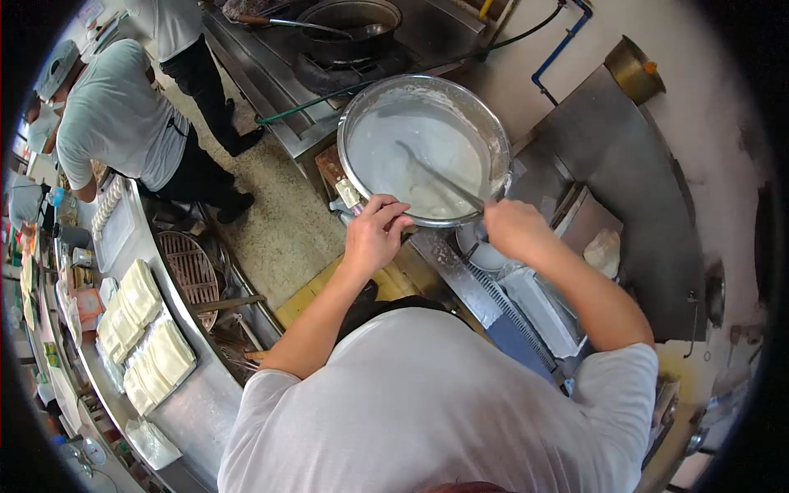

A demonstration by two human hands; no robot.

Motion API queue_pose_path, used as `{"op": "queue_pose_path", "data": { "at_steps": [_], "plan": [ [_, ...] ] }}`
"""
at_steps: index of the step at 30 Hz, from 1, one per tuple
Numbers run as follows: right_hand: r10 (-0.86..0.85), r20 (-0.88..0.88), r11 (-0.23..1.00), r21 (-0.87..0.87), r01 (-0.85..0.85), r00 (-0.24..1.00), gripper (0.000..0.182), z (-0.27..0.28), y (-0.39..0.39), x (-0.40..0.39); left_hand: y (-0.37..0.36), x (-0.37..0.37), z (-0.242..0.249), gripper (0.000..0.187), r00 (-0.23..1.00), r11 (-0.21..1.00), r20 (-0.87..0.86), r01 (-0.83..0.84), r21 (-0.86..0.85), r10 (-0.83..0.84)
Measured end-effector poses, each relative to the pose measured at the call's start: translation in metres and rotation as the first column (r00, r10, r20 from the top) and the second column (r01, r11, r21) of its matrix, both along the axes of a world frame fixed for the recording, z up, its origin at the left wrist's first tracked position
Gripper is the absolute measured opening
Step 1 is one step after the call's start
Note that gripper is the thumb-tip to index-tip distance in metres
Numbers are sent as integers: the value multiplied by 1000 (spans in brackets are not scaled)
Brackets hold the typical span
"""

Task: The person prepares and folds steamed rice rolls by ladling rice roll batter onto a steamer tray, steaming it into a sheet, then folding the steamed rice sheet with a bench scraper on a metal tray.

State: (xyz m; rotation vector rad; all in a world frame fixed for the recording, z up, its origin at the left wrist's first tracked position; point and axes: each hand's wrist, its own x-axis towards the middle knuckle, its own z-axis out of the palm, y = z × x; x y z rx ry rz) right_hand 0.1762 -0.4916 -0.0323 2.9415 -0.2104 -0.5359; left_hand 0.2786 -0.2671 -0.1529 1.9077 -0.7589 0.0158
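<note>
A large metal bowl [497, 148] holds a white, milky liquid [386, 156]. My right hand [516, 230] is closed around the handle of a long metal utensil [444, 182], whose far end dips into the liquid. At the bowl's near rim is my left hand [378, 234], its fingers bent and slightly apart, touching the rim. Just beside its fingers, a pale brush-like tool [348, 194] lies against the outside of the bowl; whether the fingers hold it cannot be made out.
Behind the bowl are a wok [353, 41] on a stove and a green hose [329, 96]. Pale dough slabs [160, 366] lie on the left steel counter [205, 386]. Co-workers [123, 111] stand at upper left. A white container [542, 312] is at right, near a brass pot [634, 70].
</note>
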Motion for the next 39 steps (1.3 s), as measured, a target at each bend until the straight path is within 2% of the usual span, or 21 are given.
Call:
{"op": "queue_pose_path", "data": {
  "at_steps": [3, 7, 9, 10, 12, 13, 16, 18, 20, 21, 22, 25, 27, 28, 30, 31, 33, 34, 36, 37, 39],
  "plan": [
    [-24, 54, 992, -120, 30, 998, 25, -16, 0, -7, 1, 0, 3, 20, 1000, 1000, -3, 9, 21, -9],
    [-7, 2, 999, -53, 7, 1000, 26, 28, -24, 0, 0, -1, 0, 21, 1000, 1000, -26, 10, -3, -10],
    [-41, -234, 999, 22, 47, 971, 23, 52, -33, 16, -1, -3, 2, 21, 1000, 1000, -6, -2, 2, 2],
    [-38, -231, 999, 26, 45, 972, 23, 62, -34, 24, 0, -3, 3, 21, 1000, 1000, 12, -12, 5, 12],
    [-111, -486, 994, -37, 107, 867, 19, 78, -32, 40, 0, -2, 0, 20, 999, 1000, 32, -11, -7, 11],
    [-33, -432, 995, 70, 70, 901, 19, 64, -43, 39, -1, -2, -2, 19, 999, 1000, 47, -8, -22, 9],
    [-60, -290, 979, 168, 113, 955, 21, 56, -14, 23, 0, -3, 1, 19, 1000, 1000, 24, -10, -21, 11],
    [5, -253, 982, 184, 43, 967, 20, 31, -1, 11, -1, -3, 3, 20, 1000, 1000, -6, -18, -13, 17],
    [29, 33, 995, 95, -32, 999, 18, 4, 12, -1, 0, -4, 3, 21, 999, 1000, -37, -11, 1, 11],
    [29, 163, 998, -65, -19, 986, 17, -12, 16, -6, 0, -4, 4, 21, 1000, 1000, -11, -18, 3, 18],
    [25, 162, 998, -63, -15, 986, 17, -18, 10, -8, -1, -4, 5, 21, 1000, 1000, 15, -23, 4, 23],
    [-6, 105, 997, -70, 13, 994, 22, -7, -9, -4, 0, -4, 5, 21, 1000, 1000, -16, -10, 24, 10],
    [-37, -139, 999, 3, 38, 990, 22, 30, -18, 6, 0, -3, 4, 21, 1000, 1000, -23, -8, 23, 9],
    [-41, -138, 999, 5, 42, 990, 22, 35, -27, 14, 0, -4, 2, 21, 999, 1000, -31, -11, 23, 12],
    [-115, -335, 989, 46, 139, 935, 17, 46, -47, 30, -1, -3, 0, 20, 1000, 1000, -14, -14, 18, 15],
    [-116, -333, 989, 48, 140, 936, 17, 58, -45, 36, -1, -3, 0, 20, 1000, 1000, 2, -21, 12, 21],
    [-226, -501, 932, 137, 335, 835, 23, 84, -35, 47, -2, -3, 1, 20, 1000, 1000, 1, -22, 13, 22],
    [-226, -500, 932, 139, 335, 836, 23, 80, -36, 45, -1, -4, 1, 20, 1000, 1000, -3, -24, 14, 24],
    [-245, -517, 837, 314, 448, 820, 29, 66, -38, 40, -1, -4, 5, 20, 1000, 999, -18, -22, 26, 22],
    [-244, -515, 838, 314, 446, 822, 29, 62, -36, 37, -1, -4, 7, 19, 999, 999, -37, -19, 38, 21],
    [-311, -483, 656, 514, 553, 819, 30, 53, -28, 25, -1, -4, 5, 19, 999, 999, -40, -17, 40, 19]
  ]
}}
